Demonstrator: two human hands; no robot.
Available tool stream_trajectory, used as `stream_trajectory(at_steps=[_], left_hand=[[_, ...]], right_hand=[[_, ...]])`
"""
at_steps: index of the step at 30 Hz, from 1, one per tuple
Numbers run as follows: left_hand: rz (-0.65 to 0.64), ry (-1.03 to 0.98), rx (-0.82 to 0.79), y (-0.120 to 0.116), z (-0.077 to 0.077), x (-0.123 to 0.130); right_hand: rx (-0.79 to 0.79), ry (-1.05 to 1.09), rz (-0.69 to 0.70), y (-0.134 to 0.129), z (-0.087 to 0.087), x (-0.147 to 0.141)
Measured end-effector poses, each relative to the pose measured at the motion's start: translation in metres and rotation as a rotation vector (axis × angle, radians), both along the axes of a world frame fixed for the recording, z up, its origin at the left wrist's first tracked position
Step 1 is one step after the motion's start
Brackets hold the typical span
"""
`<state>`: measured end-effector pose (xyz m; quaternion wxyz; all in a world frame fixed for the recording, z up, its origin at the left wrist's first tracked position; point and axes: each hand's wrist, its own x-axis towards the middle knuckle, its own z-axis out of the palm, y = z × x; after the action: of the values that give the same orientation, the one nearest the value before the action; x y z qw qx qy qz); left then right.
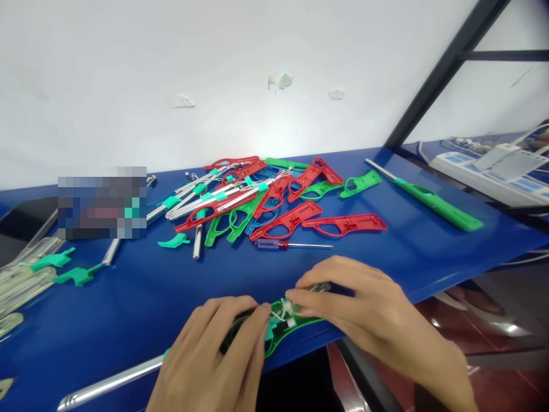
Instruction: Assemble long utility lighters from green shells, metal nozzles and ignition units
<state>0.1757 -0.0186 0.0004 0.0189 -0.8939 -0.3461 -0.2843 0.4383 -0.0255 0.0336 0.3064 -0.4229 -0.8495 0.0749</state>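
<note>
Near the table's front edge lies a green lighter shell [274, 343] with its inside facing up, showing white wires and a small white part. A silver tube [115, 380] sticks out from its left end. My left hand [214, 349] covers the shell's left part, its fingers wrapped over it. In my right hand [355, 303], thumb and fingers pinch a translucent dark piece [319, 288] at the shell's right end. What lies under my left fingers is hidden.
Beyond my hands are red shell halves [351, 223], green shell halves [364, 183], silver tubes with wires [218, 200] and a screwdriver [272, 244]. A whole green lighter [441, 206] lies right. Left are translucent parts [30, 280] and teal triggers [79, 276]. Black frame [446, 74] behind.
</note>
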Motion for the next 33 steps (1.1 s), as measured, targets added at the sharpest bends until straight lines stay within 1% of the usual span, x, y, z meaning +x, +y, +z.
stream_trajectory(at_steps=[6, 11, 15, 19, 26, 29, 31, 33], left_hand=[[0.011, 0.004, -0.005, 0.0, 0.002, 0.001], [-0.01, -0.017, -0.003, 0.006, 0.012, 0.006], [-0.019, -0.04, -0.044, 0.012, 0.022, 0.013], [-0.003, -0.05, -0.066, 0.016, 0.029, 0.017], [-0.014, -0.091, -0.105, 0.015, 0.029, 0.021], [-0.011, -0.096, -0.108, 0.014, 0.029, 0.02], [-0.005, -0.1, -0.107, 0.014, 0.03, 0.018], [0.0, -0.093, -0.104, 0.014, 0.029, 0.013]], right_hand=[[0.017, 0.018, -0.003, 0.0, -0.003, 0.0], [0.035, 0.016, -0.016, -0.002, -0.005, 0.0], [0.065, 0.04, -0.018, -0.003, -0.005, -0.001], [0.083, 0.057, -0.017, -0.003, -0.005, -0.002], [0.09, 0.101, -0.015, -0.002, -0.003, -0.004], [0.106, 0.081, -0.02, -0.003, -0.003, -0.003], [0.113, 0.073, -0.058, -0.004, -0.002, -0.002], [0.086, 0.11, -0.107, -0.005, -0.001, -0.001]])
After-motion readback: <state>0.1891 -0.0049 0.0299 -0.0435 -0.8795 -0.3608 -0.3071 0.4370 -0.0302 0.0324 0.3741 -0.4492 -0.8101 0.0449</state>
